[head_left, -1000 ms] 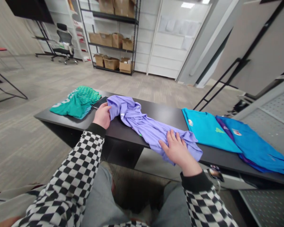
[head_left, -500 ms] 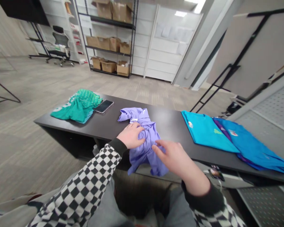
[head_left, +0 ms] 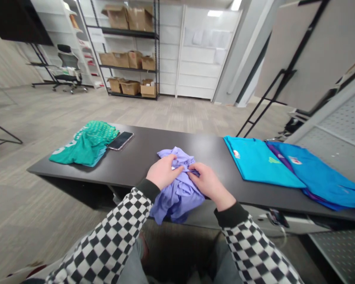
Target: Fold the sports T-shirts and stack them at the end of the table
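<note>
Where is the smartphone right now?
In the head view, the smartphone lies on the left part of the black table, just right of the green garment and left of the crumpled lavender shirt.

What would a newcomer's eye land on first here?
Two hands, the left hand and the right hand, grip a crumpled lavender shirt at the middle of a black table. To its right lie a turquoise T-shirt and a blue shirt; to its left, a green patterned shirt beside a phone.
</note>
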The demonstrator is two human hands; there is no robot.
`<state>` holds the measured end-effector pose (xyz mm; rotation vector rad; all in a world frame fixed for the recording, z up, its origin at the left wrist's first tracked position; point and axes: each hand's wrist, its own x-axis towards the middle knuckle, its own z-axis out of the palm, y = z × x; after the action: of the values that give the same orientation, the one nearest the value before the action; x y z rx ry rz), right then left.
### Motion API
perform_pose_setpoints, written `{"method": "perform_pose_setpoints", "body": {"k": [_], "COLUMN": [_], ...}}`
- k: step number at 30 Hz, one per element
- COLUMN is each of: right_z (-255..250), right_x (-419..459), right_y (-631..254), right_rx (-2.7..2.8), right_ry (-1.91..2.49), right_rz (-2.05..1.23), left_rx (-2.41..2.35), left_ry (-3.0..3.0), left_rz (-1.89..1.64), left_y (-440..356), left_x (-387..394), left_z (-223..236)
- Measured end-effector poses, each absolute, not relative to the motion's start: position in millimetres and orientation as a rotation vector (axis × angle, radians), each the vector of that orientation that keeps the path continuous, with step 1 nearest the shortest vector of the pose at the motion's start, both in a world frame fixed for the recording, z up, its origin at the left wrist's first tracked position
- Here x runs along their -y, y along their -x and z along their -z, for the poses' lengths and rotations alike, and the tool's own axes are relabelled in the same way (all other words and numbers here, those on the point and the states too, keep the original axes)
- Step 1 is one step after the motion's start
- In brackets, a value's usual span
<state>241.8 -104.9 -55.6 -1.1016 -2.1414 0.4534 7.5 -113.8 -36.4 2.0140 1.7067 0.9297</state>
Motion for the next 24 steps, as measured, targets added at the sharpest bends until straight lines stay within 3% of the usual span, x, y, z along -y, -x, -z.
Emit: {"method": "perform_pose_setpoints", "body": {"k": [4,11,16,20,24], "right_z": [41.9,46.3,52.1,52.8,53.2], "right_x": [107.7,102.5,100.9,102.5,100.8], "right_y": [-268.5,-313.3,-310.3,-306.0,-304.9], "right_rx": [2.127,2.013,2.075,2.115,2.114], "right_ry": [1.111,1.258,1.220,1.181,1.201], "right_rz": [-0.529,-0.442,-0.369,-0.326,-0.325], "left_rx": [-1.776,-1.353,-1.910,-2.661,-2.680], "left_ry": [-1.966,-1.625,-1.866,-1.808,-1.764], "left_rz": [-0.865,-1.365,-1.423,-1.021,-0.516], "left_y": [-4.3,0.0,73.4,165.4,212.4], "left_x": [98.7,90.2,78.0,69.1,52.3], "left_z": [40.9,53.8,19.4,8.3,24.6]}}
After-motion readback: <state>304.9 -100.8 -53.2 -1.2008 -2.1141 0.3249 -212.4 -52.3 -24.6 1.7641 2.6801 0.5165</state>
